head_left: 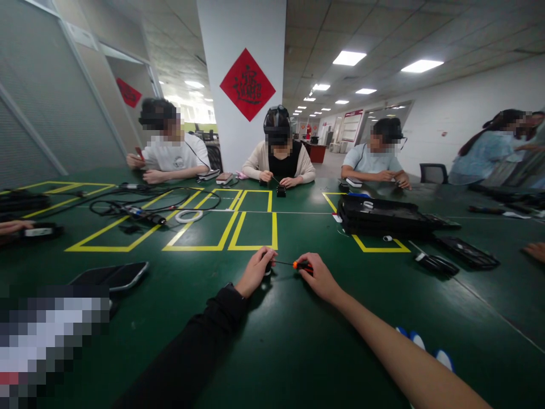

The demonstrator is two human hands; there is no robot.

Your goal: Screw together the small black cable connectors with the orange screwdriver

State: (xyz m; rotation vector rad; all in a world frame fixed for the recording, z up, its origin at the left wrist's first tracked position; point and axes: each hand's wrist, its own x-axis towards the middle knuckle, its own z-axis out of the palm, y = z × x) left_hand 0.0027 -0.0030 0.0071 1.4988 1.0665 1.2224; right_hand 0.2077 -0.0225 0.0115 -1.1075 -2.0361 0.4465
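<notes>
My right hand [314,274] is closed round the black and orange handle of a screwdriver [297,265]. The thin shaft points left, its tip at a small black part [268,267] over the green table [264,352]. My left hand [256,271] grips that part, whose shape is mostly hidden by the fingers. Both hands are near the middle of the view, a short gap apart.
Black cases [378,215] are stacked at the right, with a black device [436,264] nearer. Cables [145,213] and a white ring [188,216] lie left. A phone [113,276] is at the near left. Several people sit across; a hand [535,250] shows far right.
</notes>
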